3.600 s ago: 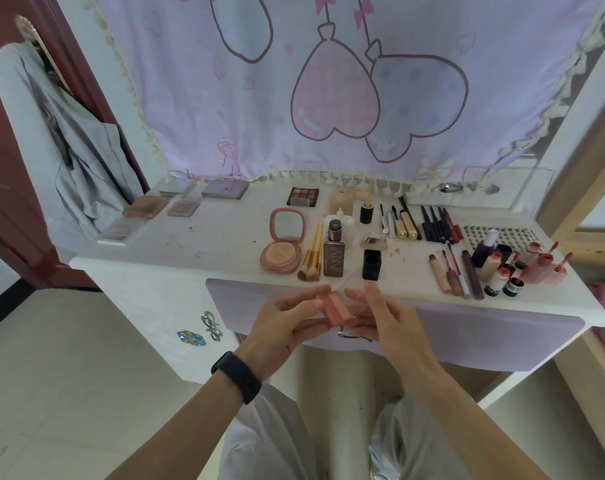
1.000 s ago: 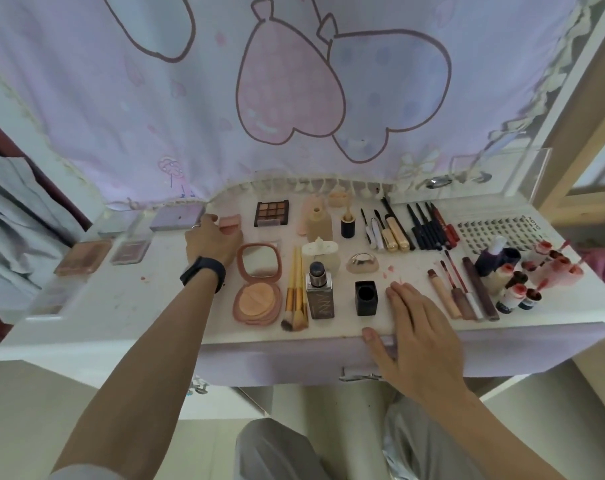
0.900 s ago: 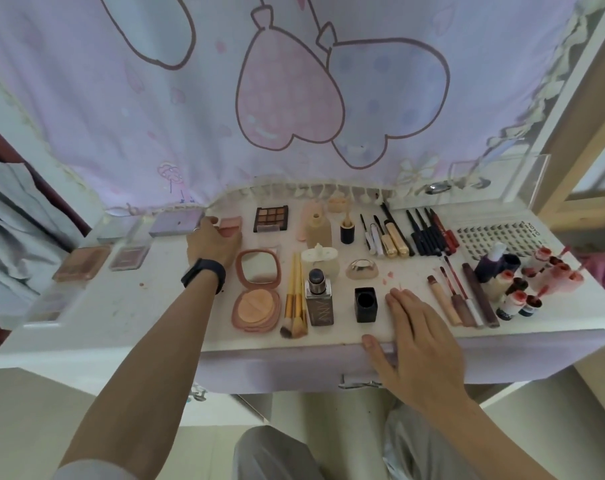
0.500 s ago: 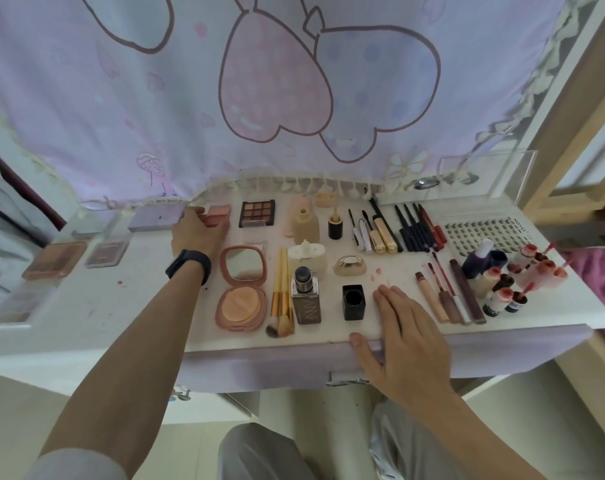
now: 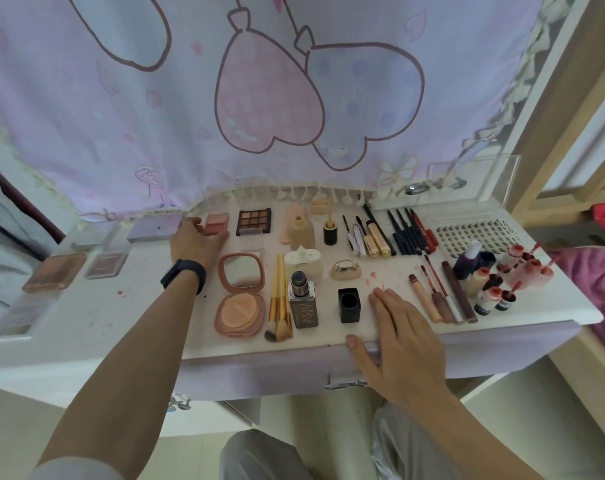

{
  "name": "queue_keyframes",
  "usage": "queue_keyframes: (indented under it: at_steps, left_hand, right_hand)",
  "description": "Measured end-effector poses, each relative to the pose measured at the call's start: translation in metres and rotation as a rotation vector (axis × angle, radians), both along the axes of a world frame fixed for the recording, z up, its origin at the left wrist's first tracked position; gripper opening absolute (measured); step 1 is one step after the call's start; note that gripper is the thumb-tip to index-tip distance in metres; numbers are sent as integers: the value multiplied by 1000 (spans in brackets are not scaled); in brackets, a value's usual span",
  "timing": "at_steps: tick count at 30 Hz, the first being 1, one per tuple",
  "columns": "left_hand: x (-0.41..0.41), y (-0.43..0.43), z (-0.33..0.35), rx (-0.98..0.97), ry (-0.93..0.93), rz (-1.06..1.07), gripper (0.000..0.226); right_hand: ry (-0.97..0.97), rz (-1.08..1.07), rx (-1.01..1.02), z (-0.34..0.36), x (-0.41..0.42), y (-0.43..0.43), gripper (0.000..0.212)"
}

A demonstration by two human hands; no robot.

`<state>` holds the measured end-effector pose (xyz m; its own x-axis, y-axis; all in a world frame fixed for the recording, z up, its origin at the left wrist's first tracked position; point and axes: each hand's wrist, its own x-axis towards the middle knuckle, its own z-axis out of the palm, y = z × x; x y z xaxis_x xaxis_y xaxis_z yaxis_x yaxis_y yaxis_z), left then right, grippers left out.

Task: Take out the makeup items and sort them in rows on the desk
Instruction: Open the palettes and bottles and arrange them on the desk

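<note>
Well to the left of the eyeshadow palette, a lilac case lies in the back row on the surface. Just left of the eyeshadow palette and slightly nearer, the left hand is laid at the near left corner of the pink blush palette, with its fingers bent against that corner. Whether the piece is pinched or only touched cannot be told. The blush palette lies flat just left of the eyeshadow palette, with a narrow gap between them.

The step in hand is judged to be the squaring of this piece into the back row. It is best nudged until its near edge is level with that of the eyeshadow palette, with the gap kept even. The fingers should then be lifted straight up so that nothing is dragged askew.

Nearer than the eyeshadow palette and to its right, the right hand is pressed flat at the front edge, fingers together and thumb spread.
</note>
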<state>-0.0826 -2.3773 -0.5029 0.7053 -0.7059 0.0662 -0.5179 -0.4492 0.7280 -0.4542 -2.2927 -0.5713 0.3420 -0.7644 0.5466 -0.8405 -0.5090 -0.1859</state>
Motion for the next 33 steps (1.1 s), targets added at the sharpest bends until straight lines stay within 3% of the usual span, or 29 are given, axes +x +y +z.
queue_keyframes:
  at_steps: [4,8,12,18,22,27,33]
  left_hand:
    - [-5,25,4,1,-12,-31,60]
    - [-11,66,8,100,-202,-123,36]
    - [-15,115,3,183,-360,-158,31]
    - [-16,175,-7,174,-451,-146,29]
    - [-8,198,-6,179,-451,-125,32]
    - [25,211,2,236,-401,-59,30]
    - [80,214,7,291,-341,-61,36]
  right_hand:
    - [-8,16,21,1,-2,1,71]
    - [-2,42,65,10,-5,3,74]
    - [5,69,198,24,-9,10,79]
    - [-140,178,81,42,-8,43,24]
    - [-61,417,155,49,41,69,11]
    - [2,616,254,65,144,83,28]
    - [98,700,284,54,251,58,47]
